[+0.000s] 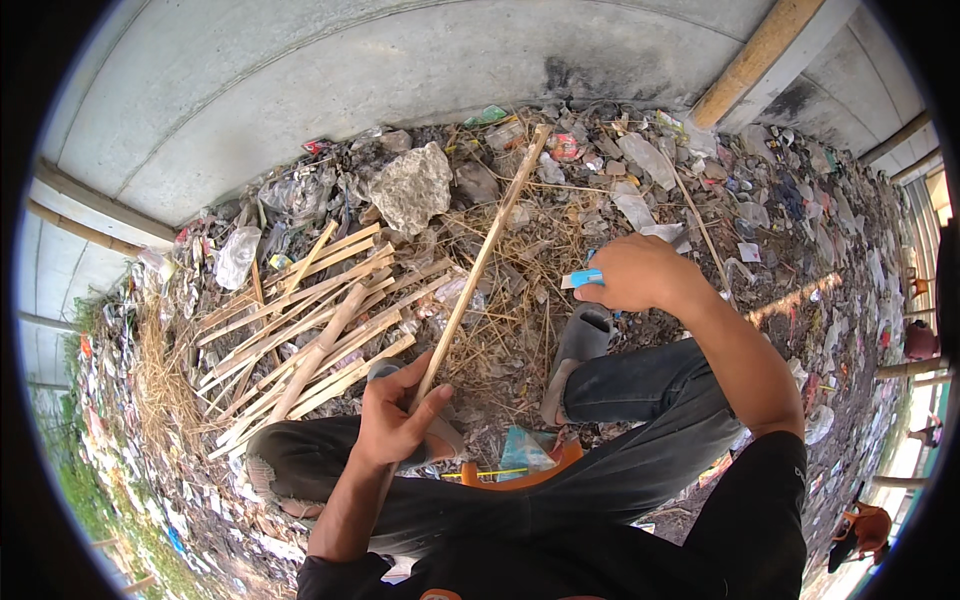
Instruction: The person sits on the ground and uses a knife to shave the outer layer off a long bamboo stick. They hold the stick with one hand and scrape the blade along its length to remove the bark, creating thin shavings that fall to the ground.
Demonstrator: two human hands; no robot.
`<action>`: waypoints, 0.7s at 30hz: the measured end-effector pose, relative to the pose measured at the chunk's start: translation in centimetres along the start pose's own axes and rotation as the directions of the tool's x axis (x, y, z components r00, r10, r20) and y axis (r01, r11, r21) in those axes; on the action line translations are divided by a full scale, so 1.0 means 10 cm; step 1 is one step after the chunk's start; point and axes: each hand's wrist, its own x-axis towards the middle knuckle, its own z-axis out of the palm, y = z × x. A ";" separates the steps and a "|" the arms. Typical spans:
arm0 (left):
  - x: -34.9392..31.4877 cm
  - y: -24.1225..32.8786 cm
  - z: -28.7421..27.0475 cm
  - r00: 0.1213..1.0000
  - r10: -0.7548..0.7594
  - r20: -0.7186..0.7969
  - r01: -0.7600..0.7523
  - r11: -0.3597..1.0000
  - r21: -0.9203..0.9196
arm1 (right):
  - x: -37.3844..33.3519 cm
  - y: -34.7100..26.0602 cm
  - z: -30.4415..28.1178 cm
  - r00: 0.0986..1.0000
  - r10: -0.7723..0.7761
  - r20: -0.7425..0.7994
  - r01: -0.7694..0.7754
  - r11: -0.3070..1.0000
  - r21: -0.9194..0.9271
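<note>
My left hand (395,412) is closed round the lower part of a long, thin wooden strip (487,250). The strip slants up and away to the right, its far end over the littered ground. In my right hand (640,272) is a knife with a blue handle (583,279); its pale butt points left, and a flat grey blade (682,238) partly shows beyond the fist. Knife and strip are apart. To the left of the strip lies a loose pile of similar wooden strips (320,345), crossing one another on the ground.
Plastic scraps and straw cover the ground around me. A big pale rock (412,188) sits near the concrete wall (400,70). A bamboo pole (748,62) leans at the wall. My sandalled feet are in front, with an orange low seat (560,462) beneath my legs.
</note>
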 end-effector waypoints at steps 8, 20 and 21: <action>0.07 0.11 0.06 0.990 0.015 0.137 -0.016 1.000 0.009 | -0.14 -0.72 0.27 0.864 -0.459 -0.209 0.499 0.839 0.219; 0.09 -0.06 0.07 0.986 -0.083 0.141 0.093 0.994 -0.062 | -0.05 -0.63 0.30 0.823 -0.400 -0.403 0.525 0.806 0.273; 0.08 -0.03 0.04 0.979 -0.131 0.153 0.144 0.986 -0.080 | -0.01 -0.59 0.34 0.809 -0.382 -0.447 0.525 0.811 0.259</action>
